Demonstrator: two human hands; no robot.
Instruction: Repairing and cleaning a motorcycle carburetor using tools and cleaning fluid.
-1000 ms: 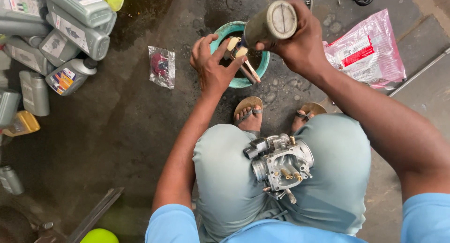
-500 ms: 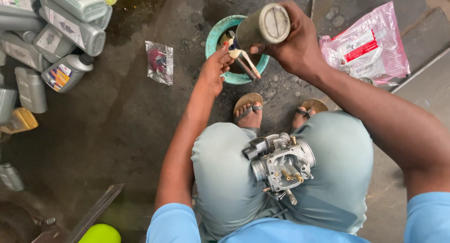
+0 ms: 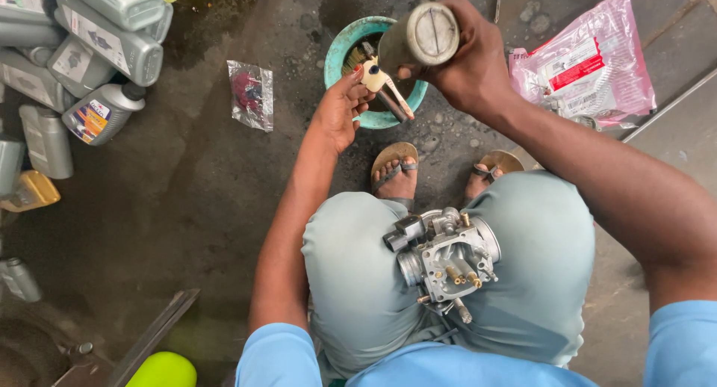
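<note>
Squatting on the oily floor, my left hand pinches a small brush over the teal bowl; my right hand is wrapped around a grey can, tilted above it. A carburetor rests loose on my lap and could slide off if my knees shift.

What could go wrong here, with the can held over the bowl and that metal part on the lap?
The carburetor-like metal part rests loose between the knees, neither hand on it; a shift could drop it onto the concrete floor. The right hand holds the can tilted over the teal bowl; anything poured might splash the sandalled feet. The left hand grips small parts that could slip.
</note>
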